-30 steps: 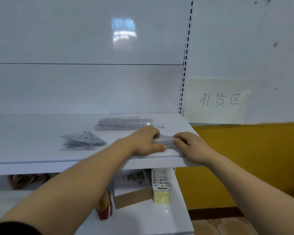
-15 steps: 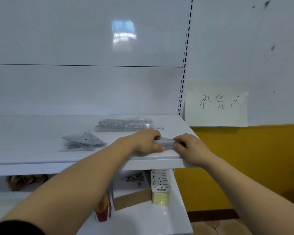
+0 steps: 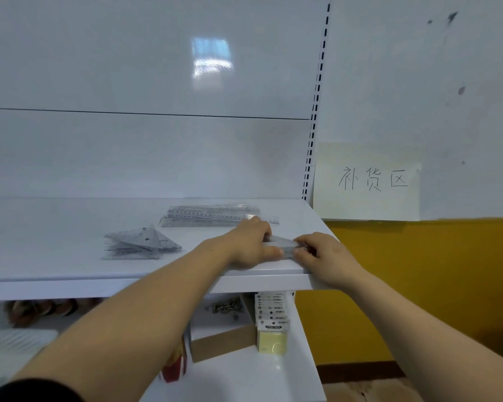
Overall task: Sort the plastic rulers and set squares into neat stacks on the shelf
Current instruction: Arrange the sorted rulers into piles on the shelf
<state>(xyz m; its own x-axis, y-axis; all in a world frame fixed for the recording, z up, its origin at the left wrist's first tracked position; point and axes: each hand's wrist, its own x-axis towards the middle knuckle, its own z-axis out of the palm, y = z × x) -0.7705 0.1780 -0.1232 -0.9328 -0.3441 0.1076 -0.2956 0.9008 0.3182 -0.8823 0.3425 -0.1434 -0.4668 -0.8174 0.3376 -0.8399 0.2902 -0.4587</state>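
While both of the person's hands close on it, a clear plastic bundle (image 3: 281,244) sits at the front right corner of the upper shelf (image 3: 55,227), just behind the front lip. I read it as a few transparent rulers or set squares pressed together, but glare and fingers hide its outline, so I cannot tell which. The left hand (image 3: 249,246) wraps the bundle's left end, with the thumb along the near edge and the fingers curled over the far edge. The right hand (image 3: 324,253) pinches the right end between thumb and fingertips. Both grips are narrow and closed on the bundle.

I judge these pieces to be thin, light and slick. They look stiff along their length and likely to slide over one another. I would hold them by the long edges, press the faces flat together, and avoid bending them, since thin plastic may crack.

Just behind the left hand, a ruler stack (image 3: 209,217) lies lengthwise near the back panel. Further left, well apart, a set square stack (image 3: 140,243) lies loosely fanned. To the right, a paper sign (image 3: 369,181) with handwritten characters hangs on the wall above a yellow wall band (image 3: 418,271). On the lower shelf (image 3: 259,381) stand sticky note packs (image 3: 272,338) beside a cardboard box (image 3: 215,343).
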